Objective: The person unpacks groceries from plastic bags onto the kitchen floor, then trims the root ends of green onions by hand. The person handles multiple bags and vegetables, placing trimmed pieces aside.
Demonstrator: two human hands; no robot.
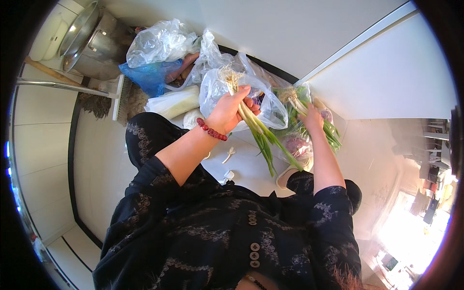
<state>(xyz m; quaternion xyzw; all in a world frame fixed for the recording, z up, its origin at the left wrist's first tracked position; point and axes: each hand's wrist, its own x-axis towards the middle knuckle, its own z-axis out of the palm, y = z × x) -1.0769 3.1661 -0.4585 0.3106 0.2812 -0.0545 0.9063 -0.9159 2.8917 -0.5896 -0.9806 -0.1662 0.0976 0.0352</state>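
My left hand, with a red beaded bracelet at its wrist, holds a few green onions, their dry roots pointing up and the leaves hanging down to the right. Further right, my right hand is closed around a second bunch of green onions at an open plastic bag; its fingers are partly hidden. Behind my left hand lies an open clear plastic bag. Below the right-hand bunch, a clear bag of reddish produce rests on the floor. A small pale scrap lies between my feet.
Clear plastic bags, a blue plastic bag and a pale wrapped bundle lie along the wall. At the left stand a large metal pot and a broom with a metal handle. A white cabinet panel rises at the right.
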